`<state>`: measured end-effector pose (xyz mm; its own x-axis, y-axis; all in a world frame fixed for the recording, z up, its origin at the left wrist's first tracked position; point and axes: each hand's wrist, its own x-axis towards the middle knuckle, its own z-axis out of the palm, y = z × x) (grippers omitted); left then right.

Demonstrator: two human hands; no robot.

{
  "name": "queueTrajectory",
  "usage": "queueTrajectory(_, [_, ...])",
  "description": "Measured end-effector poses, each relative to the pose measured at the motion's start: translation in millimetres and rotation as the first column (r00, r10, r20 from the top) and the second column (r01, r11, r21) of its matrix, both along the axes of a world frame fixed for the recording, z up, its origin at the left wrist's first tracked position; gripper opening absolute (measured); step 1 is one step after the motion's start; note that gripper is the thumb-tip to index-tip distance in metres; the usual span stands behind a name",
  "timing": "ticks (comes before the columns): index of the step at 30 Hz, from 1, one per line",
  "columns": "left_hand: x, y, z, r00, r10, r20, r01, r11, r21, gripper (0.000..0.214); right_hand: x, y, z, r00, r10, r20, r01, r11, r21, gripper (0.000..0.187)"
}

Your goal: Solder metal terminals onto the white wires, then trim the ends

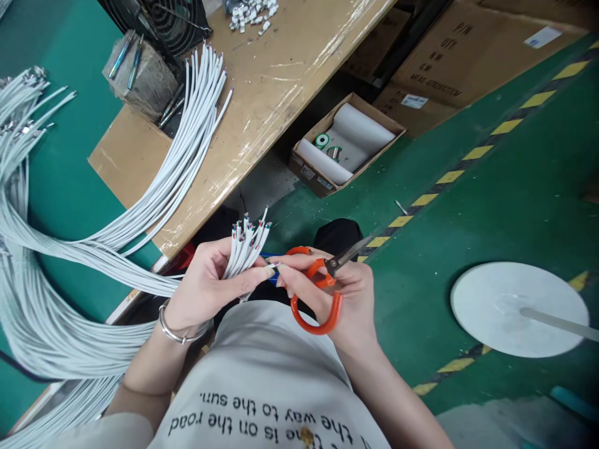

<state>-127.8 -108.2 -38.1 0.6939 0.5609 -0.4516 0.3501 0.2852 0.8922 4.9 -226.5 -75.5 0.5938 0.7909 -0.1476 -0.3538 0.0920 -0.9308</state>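
My left hand is closed around a bundle of white cables, their cut ends pointing up with small coloured wire tips showing. One cable end lies between my left thumb and the fingertips of my right hand. Orange-handled scissors hang in my right hand, a loop around the palm side and the dark blades pointing away to the upper right. Something blue, partly hidden, shows behind my fingertips. The held cables run left from my left hand to the table.
More white cables spread over the brown-covered table and green mat. A black fan, a wrapped block with pens and small white connectors lie farther back. A carton with solder spools, a round white stool and striped floor tape stand right.
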Motion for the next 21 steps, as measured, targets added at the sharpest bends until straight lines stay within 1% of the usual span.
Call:
queueTrajectory(5, [-1.2, -0.9, -2.7, 1.0, 0.007, -0.021, -0.006, 0.999, 0.033, 0.024, -0.7, -0.1, -1.6, 1.0, -0.015, -0.021, 0.015, 1.0, 0.006, 0.021])
queueTrajectory(7, [-2.0, -1.1, -3.0, 1.0, 0.002, -0.027, 0.0, 0.998, 0.059, 0.024, -1.3, -0.5, -3.6, 0.999, 0.002, -0.043, -0.002, 1.0, 0.005, 0.022])
queueTrajectory(10, [-2.7, -1.2, -2.4, 1.0, -0.017, -0.022, 0.019, 0.996, 0.083, 0.025, -2.1, -0.8, -6.2, 0.996, 0.037, -0.087, -0.037, 0.999, 0.004, 0.018])
queueTrajectory(12, [-2.4, -1.5, -2.1, 1.0, -0.022, -0.016, 0.023, 0.996, 0.083, 0.026, -1.6, -0.8, -6.1, 0.995, 0.039, -0.088, -0.039, 0.999, -0.005, 0.014])
queueTrajectory(14, [-1.6, -1.9, -2.3, 0.999, -0.032, -0.014, 0.033, 0.996, 0.078, 0.026, 0.5, -1.3, -4.2, 1.0, 0.016, -0.016, -0.016, 1.0, -0.018, 0.013])
queueTrajectory(18, [0.7, -2.2, -3.6, 0.998, -0.061, -0.012, 0.062, 0.994, 0.086, 0.023, 7.7, -4.1, 0.0, 0.971, -0.007, 0.238, 0.014, 1.0, -0.026, 0.015])
queueTrajectory(21, [1.9, -1.8, -3.8, 0.997, -0.076, -0.012, 0.077, 0.993, 0.089, 0.021, 10.0, -5.8, -0.7, 0.947, 0.013, 0.321, -0.002, 0.999, -0.033, 0.017])
